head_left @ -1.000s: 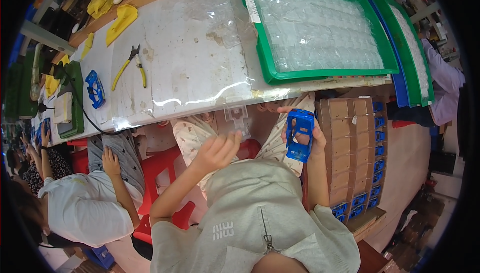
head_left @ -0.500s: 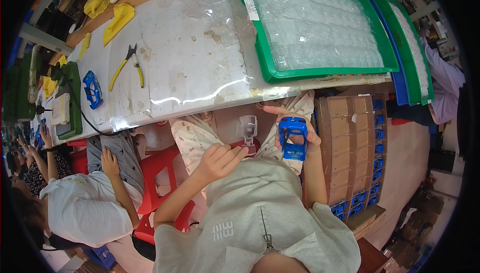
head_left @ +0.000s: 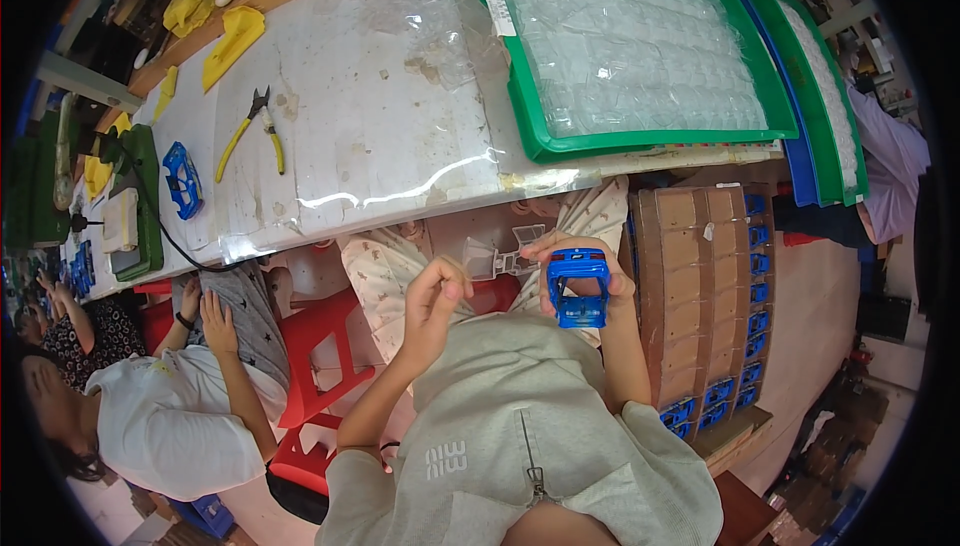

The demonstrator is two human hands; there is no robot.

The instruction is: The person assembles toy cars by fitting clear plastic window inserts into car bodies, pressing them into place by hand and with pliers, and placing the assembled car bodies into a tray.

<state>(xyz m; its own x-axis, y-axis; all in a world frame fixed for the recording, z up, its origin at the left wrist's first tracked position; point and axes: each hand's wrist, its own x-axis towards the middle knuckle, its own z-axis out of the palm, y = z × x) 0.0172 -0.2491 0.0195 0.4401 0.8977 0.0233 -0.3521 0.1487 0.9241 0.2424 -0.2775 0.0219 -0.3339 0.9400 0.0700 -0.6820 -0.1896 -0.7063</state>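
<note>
While right hand grip clamps blue toy car, left hand pinches clear plastic piece.

**Where things sit around the lap and the surface**

The toy frame sits in the right hand, with the clear plastic piece just to its left, between it and the left hand. Beyond them lies the surface: pliers to the left, trays to the right. A stack of cartons stands right of the person (a co-worker sits left).
</note>
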